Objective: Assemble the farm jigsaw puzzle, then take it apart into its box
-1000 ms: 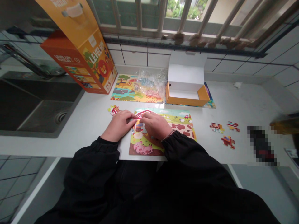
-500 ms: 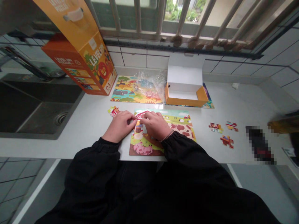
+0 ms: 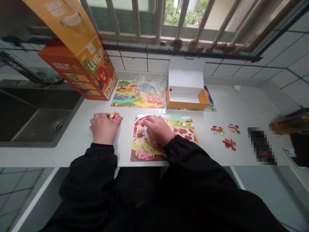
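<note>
White countertop [image 3: 251,106] holds a farm jigsaw puzzle [image 3: 181,120] with a red barn [image 3: 139,121].

This looks like a home kitchen, or a domestic utility corner. A steel sink [image 3: 36,125] with a round drain [image 3: 59,125] is set into a white counter [image 3: 241,106], and a faucet [image 3: 24,69] rises behind it. White tiles [image 3: 135,64] line the wall above the counter, and darker tiles [image 3: 16,190] show below it at the lower left. Behind the counter is a window with metal bars [image 3: 207,19], and shrubs [image 3: 193,17] show outside. A jigsaw puzzle [image 3: 183,129] and its retail box [image 3: 72,54] sit on the counter, which suits a home better than a lab or workshop.
</note>
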`<control>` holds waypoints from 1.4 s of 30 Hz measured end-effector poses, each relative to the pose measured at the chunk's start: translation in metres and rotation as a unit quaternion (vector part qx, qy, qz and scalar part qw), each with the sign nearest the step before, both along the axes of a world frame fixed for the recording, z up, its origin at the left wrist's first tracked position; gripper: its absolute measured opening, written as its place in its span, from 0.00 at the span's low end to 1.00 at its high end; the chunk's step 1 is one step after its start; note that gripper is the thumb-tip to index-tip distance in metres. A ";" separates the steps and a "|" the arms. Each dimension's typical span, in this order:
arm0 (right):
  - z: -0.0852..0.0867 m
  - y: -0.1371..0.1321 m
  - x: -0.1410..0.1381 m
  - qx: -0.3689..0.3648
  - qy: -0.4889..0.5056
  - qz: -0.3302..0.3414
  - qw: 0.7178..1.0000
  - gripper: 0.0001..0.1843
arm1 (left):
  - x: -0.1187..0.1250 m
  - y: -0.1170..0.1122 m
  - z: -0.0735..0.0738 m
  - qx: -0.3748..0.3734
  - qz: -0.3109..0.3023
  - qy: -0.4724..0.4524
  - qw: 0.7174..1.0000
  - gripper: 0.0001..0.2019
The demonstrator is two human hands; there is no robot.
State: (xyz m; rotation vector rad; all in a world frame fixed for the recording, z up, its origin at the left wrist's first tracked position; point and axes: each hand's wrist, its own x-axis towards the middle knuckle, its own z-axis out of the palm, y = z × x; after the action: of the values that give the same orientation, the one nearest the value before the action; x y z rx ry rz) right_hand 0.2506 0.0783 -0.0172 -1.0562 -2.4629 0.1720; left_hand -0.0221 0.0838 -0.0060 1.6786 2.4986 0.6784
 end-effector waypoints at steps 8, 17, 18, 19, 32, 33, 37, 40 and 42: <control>0.004 0.005 0.012 -0.036 0.257 -0.090 0.962 0.15 | 0.013 -0.004 -0.001 0.105 -0.159 -0.172 0.966 0.20; 0.006 0.004 0.012 -0.077 0.280 -0.037 0.956 0.19 | 0.062 -0.023 0.012 0.065 -0.405 -0.246 0.878 0.13; 0.005 0.004 0.012 -0.084 0.270 -0.027 0.959 0.19 | 0.067 -0.025 0.011 0.069 -0.396 -0.260 0.878 0.14; 0.004 0.004 0.012 -0.090 0.261 -0.023 0.961 0.18 | 0.072 -0.025 0.011 0.071 -0.387 -0.277 0.877 0.15; 0.037 -0.002 0.065 -0.113 0.375 -0.221 0.893 0.20 | 0.070 -0.016 0.006 0.113 -0.309 -0.157 0.931 0.05; 0.041 -0.007 0.079 -0.110 0.374 -0.236 0.890 0.21 | 0.069 -0.016 0.006 0.109 -0.305 -0.148 0.934 0.04; 0.042 -0.041 0.136 -0.153 0.347 -0.303 0.874 0.25 | 0.067 -0.014 0.003 0.090 -0.298 -0.128 0.942 0.04; 0.031 -0.073 0.165 -0.201 0.296 -0.350 0.866 0.26 | 0.065 -0.010 0.000 0.070 -0.324 -0.102 0.938 0.04; 0.022 -0.094 0.172 -0.226 0.263 -0.366 0.864 0.26 | 0.065 -0.008 -0.001 0.067 -0.343 -0.083 0.933 0.04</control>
State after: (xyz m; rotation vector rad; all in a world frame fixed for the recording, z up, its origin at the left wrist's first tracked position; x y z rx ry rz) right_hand 0.4222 -0.0157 0.0049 -1.7795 -1.4328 0.7031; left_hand 0.0425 0.0754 -0.0069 2.2293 1.6021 0.8560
